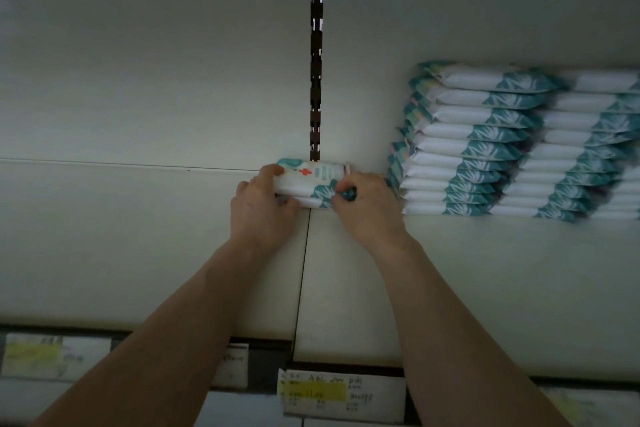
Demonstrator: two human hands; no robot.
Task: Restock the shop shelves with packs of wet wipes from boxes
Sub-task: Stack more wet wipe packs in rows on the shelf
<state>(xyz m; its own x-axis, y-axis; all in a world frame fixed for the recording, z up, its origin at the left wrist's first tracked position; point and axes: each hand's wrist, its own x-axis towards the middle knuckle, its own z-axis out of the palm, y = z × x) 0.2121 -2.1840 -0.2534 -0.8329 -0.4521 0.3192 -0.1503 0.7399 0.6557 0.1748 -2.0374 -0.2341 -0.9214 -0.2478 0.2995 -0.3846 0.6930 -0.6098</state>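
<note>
Left hand [263, 206] and right hand [365, 210] grip the ends of two stacked wipe packs [310, 180] against the shelf's [138, 239] back edge. Open board runs leftward, with tall stacks [464, 146] near on the right.

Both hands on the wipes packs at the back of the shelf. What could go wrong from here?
1. The held packs straddle the seam between two shelf boards, so a pile started here may sit uneven.
2. The right hand is close to the foot of the tall stack, which is visibly skewed; a knock could tip it.
</note>
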